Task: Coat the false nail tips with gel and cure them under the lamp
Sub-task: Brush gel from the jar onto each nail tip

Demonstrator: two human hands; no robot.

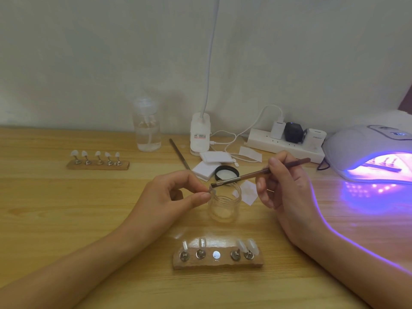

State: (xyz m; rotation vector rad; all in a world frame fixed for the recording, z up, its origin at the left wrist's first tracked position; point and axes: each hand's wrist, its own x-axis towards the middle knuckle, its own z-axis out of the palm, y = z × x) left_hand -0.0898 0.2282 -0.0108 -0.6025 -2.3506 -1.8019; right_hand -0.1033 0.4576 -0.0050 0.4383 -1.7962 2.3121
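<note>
Both above jar (224, 207) rim: left hand (176, 195) tight on nail tip (213, 192), right hand (285, 188) tight on brush (249, 174).

Wooden table (66, 208) bears jar (224, 204), power strip (287, 148), lamp (354, 148) (glowing violet).

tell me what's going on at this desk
A person's left hand pinches a small nail tip over an open glass jar, while the right hand holds a brush with its bristles at that tip. The wooden holder nearest them has its middle spot empty. The curing lamp on the right glows purple.
</note>
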